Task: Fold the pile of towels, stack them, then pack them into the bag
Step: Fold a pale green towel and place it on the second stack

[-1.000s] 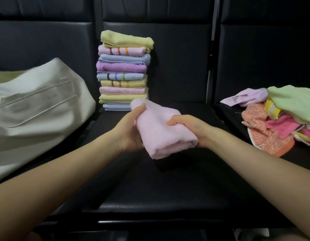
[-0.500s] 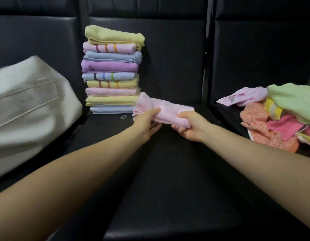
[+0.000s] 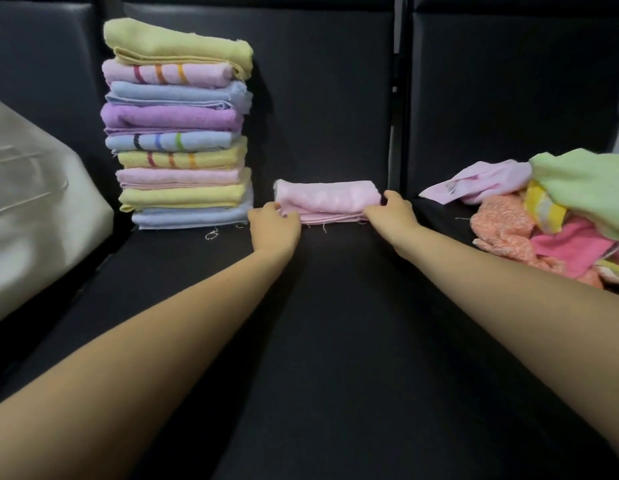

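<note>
A black seat (image 3: 336, 341) bears everything. Left of both hands sits the cream bag (image 3: 34, 220), then the tall stack of folded towels (image 3: 178, 123); the unfolded pile (image 3: 561, 216) lies to their right. Between them, the folded pink towel (image 3: 327, 200) rests on the seat, left hand (image 3: 274, 226) and right hand (image 3: 393, 209) gripping its ends, fingers curled.

Cream bag (image 3: 41, 216) cut off by the left edge, opening out of view. Pile of loose towels (image 3: 557, 223) cut off by the right edge, number impossible to count. Fingertips of left hand (image 3: 274, 226) and right hand (image 3: 393, 211) hidden against the ends of the folded pink towel (image 3: 327, 201); grip impossible to tell. Back of the towel stack (image 3: 178, 126) hidden. Both arms cut off at the bottom edge.
</note>
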The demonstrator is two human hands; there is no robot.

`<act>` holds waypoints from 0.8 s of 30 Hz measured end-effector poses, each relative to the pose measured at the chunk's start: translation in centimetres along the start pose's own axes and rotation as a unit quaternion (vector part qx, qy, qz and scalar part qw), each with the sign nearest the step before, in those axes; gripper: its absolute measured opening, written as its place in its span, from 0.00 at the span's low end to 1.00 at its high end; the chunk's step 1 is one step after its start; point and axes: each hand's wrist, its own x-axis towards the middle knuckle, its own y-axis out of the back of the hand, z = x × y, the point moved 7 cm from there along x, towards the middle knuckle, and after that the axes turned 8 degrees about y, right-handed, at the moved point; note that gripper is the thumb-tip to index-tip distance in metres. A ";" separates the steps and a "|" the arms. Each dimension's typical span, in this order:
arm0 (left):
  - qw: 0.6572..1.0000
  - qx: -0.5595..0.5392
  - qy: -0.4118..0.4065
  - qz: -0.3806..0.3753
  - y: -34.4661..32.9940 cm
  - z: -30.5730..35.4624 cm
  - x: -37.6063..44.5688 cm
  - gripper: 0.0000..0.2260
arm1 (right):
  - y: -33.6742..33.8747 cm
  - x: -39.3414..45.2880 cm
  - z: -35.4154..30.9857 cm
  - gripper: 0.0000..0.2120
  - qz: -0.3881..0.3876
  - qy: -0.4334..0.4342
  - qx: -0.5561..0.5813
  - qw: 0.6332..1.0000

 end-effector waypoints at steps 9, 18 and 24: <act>0.983 -0.073 -0.019 -0.169 -4.7 4.1 -10.8 0.09 | 19.8 -4.3 -2.3 0.14 0.171 0.196 -0.196 0.946; 0.911 -0.111 0.040 -0.395 -16.2 8.7 -20.3 0.10 | 29.9 -3.2 9.7 0.25 -0.007 -0.100 -0.435 0.895; 0.927 -0.058 -0.004 -0.372 -19.3 10.4 -21.9 0.10 | 32.1 -4.5 7.0 0.13 0.120 0.020 -0.058 0.991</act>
